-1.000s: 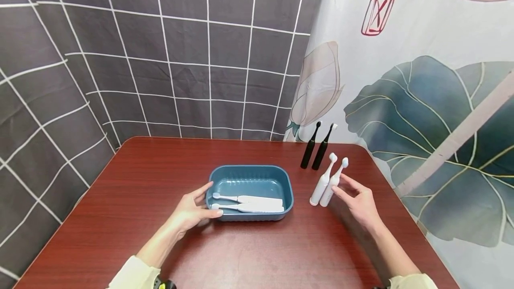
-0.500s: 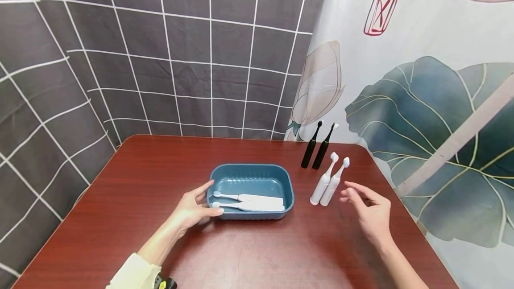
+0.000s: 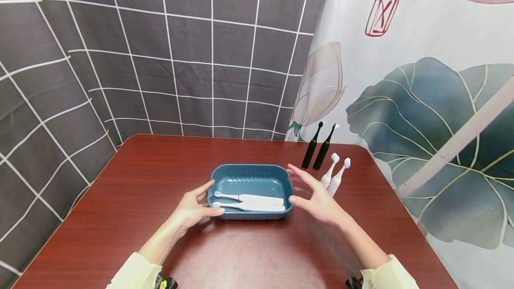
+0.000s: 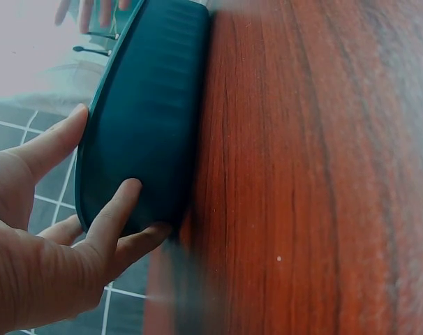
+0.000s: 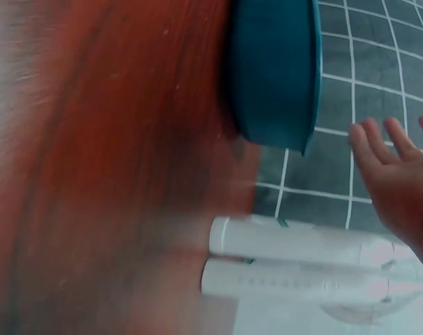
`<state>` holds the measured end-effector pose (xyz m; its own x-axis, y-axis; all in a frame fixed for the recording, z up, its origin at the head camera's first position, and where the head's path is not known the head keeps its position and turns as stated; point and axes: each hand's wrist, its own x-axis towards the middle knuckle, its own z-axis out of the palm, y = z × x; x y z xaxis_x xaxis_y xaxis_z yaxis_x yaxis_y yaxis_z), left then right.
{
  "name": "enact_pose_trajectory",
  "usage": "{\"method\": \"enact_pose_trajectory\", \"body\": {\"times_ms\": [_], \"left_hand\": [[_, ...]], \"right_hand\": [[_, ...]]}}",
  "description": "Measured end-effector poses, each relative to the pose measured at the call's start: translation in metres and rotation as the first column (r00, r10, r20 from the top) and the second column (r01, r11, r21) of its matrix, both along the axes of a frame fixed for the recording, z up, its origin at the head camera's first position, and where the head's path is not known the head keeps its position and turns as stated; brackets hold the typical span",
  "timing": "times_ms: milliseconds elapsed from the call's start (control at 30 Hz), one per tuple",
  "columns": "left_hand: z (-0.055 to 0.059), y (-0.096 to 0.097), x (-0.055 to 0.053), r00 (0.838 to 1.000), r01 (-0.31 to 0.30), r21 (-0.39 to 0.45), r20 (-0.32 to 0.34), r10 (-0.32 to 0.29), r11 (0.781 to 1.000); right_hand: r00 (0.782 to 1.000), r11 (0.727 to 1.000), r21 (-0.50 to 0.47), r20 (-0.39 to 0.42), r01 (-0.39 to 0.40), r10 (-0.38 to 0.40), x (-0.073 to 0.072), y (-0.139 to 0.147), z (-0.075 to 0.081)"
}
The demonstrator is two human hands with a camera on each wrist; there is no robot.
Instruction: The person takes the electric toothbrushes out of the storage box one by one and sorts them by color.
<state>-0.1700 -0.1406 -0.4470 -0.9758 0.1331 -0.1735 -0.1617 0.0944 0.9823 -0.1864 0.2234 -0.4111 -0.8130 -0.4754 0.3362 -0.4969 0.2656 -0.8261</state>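
Observation:
A blue rectangular plastic basin (image 3: 253,185) holds two white electric toothbrushes, the rear one (image 3: 261,200) and the front one (image 3: 261,207), lying with heads to the left. My left hand (image 3: 188,212) grips the basin's left end, thumb at the front rim; in the left wrist view its fingers (image 4: 114,216) press the outer wall. My right hand (image 3: 319,200), fingers spread and holding nothing, is at the basin's right end; contact cannot be told. Behind it stand two upright white electric toothbrushes, left (image 3: 328,175) and right (image 3: 339,177), lower parts hidden in the head view.
Two black electric toothbrushes, left (image 3: 309,153) and right (image 3: 322,155), stand at the back right of the red-brown table (image 3: 160,159). A grey checked cloth (image 3: 188,57) hangs behind, with a printed leaf curtain (image 3: 433,115) along the right.
My right hand has come away from the right upright white toothbrush, drawn back to the right, then swung left to the basin's right end. My left hand and the basin hardly moved.

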Motion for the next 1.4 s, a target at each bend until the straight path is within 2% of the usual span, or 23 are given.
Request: {"method": "enact_pose_trajectory", "body": {"times_ms": [267, 400, 500, 667, 833, 933, 1100, 1233, 1400], "left_hand": [[-0.002, 0.001, -0.001, 1.000, -0.004, -0.007, 0.007, 0.004, 1.000], [-0.003, 0.001, -0.002, 1.000, 0.003, 0.003, 0.005, -0.003, 1.000], [-0.003, 0.001, -0.001, 1.000, -0.001, 0.005, 0.012, 0.001, 1.000], [-0.002, 0.000, -0.001, 1.000, -0.007, -0.032, 0.015, 0.008, 0.999], [0.000, 0.000, -0.001, 1.000, -0.002, -0.057, 0.016, 0.003, 0.998], [0.000, 0.000, -0.001, 1.000, 0.001, -0.047, 0.022, 0.000, 0.999], [-0.001, 0.000, -0.001, 1.000, 0.004, -0.035, 0.024, -0.004, 0.999], [-0.001, -0.001, -0.001, 1.000, 0.010, -0.029, 0.019, -0.010, 1.000], [-0.001, -0.001, -0.001, 1.000, 0.014, -0.013, 0.024, -0.014, 1.000]], "right_hand": [[0.997, 0.987, 0.159, 0.072, -0.029, 0.018, -0.027, -0.035, -0.003], [0.997, 0.972, 0.231, 0.076, -0.029, 0.012, -0.037, -0.050, -0.006], [0.999, 0.951, 0.309, 0.054, -0.016, -0.001, -0.043, -0.061, -0.009], [0.999, 0.889, 0.456, 0.012, 0.040, -0.051, -0.049, -0.078, -0.016], [0.994, 0.796, 0.596, -0.038, 0.103, -0.100, -0.054, -0.094, -0.024], [0.991, 0.731, 0.669, -0.087, 0.131, -0.098, -0.057, -0.101, -0.029], [0.988, 0.650, 0.745, -0.136, 0.151, -0.073, -0.061, -0.109, -0.036], [0.985, 0.615, 0.771, -0.163, 0.162, -0.054, -0.063, -0.114, -0.038], [0.985, 0.604, 0.783, -0.172, 0.151, -0.023, -0.064, -0.119, -0.035]]}}
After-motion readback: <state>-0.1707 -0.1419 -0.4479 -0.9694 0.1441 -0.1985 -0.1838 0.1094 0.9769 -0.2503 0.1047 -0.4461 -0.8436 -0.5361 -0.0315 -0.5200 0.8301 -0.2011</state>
